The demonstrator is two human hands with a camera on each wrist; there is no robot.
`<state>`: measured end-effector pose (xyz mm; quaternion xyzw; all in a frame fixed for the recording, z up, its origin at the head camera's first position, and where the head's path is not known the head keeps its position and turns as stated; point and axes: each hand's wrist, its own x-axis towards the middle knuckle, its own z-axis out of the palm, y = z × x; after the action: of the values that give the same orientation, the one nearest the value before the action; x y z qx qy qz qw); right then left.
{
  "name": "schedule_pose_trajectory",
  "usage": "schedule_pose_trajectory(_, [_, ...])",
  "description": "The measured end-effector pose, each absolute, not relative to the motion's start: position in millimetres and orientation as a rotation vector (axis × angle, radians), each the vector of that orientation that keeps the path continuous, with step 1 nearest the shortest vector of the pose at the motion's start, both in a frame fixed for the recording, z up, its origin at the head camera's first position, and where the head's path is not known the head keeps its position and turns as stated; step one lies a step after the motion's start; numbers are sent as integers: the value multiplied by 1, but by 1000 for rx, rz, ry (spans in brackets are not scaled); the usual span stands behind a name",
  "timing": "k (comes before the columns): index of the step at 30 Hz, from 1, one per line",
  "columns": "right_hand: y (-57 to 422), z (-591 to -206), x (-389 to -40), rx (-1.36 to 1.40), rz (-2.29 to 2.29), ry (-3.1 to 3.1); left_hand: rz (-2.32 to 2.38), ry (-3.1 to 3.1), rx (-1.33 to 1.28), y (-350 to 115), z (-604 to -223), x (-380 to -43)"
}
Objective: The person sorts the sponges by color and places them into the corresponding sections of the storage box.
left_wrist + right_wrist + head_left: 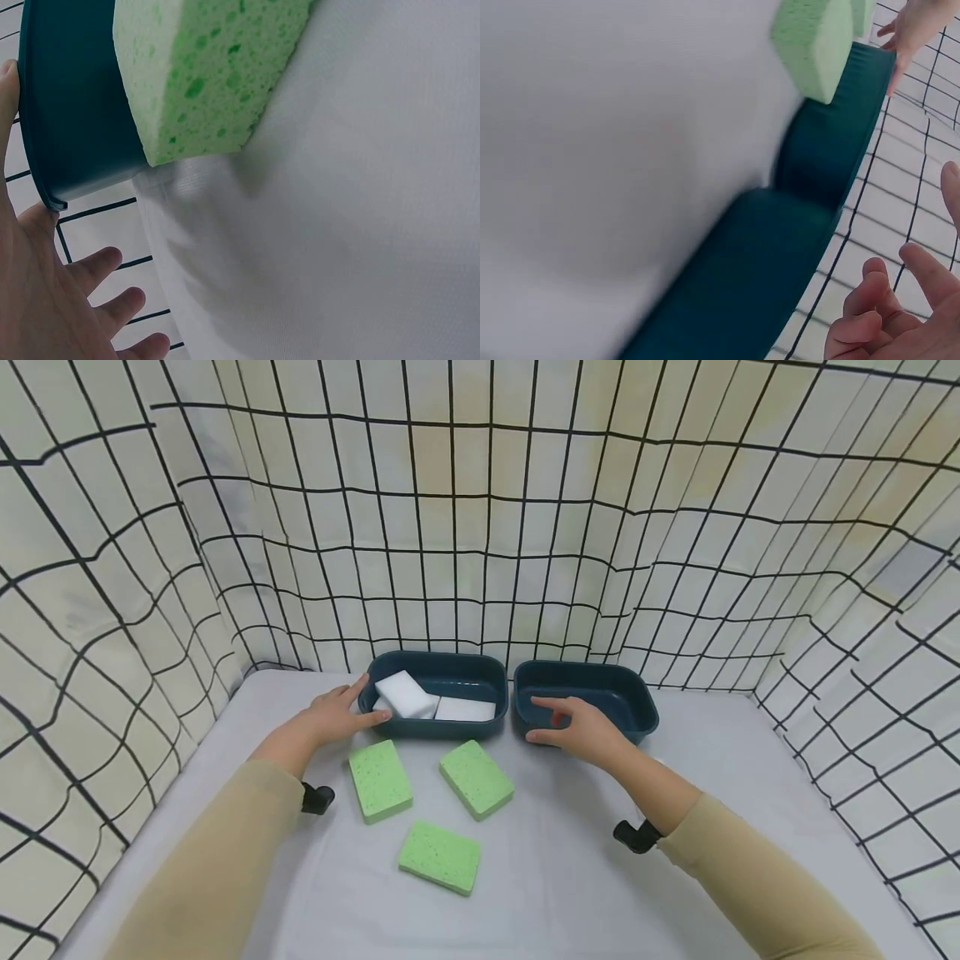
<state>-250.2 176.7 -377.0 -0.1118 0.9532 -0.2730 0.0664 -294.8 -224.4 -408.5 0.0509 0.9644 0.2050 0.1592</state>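
My left hand (330, 714) is at the left end of a dark teal bin (465, 670), its thumb and index finger touching the rim and the other fingers spread. Several white sponges (406, 695) lie in that bin, one tilted on top. My right hand (581, 731) hovers over the front rim of a second dark teal bin (637, 702), thumb and index finger apart, the others bent, nothing between them. Three green sponges lie in front of the bins: a left one (381, 781), a right one (477, 779) and a near one (440, 857).
White cloth (337, 893) covers the table. Pale sheeting with a black grid (465, 527) rises behind and on both sides, close behind the bins. A black wrist mount (637, 837) sticks out below the right wrist, and a similar one (318, 799) below the left.
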Motion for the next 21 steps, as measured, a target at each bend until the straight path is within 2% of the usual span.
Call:
schedule_pose_trajectory(9, [235,-389,-223,-320,-808,2897,588,2746,146,-222,-409,-296])
schedule_pose_trajectory(21, [303,-399,-187,-121,-710,2899,570,2747,128,-221,-404,-294])
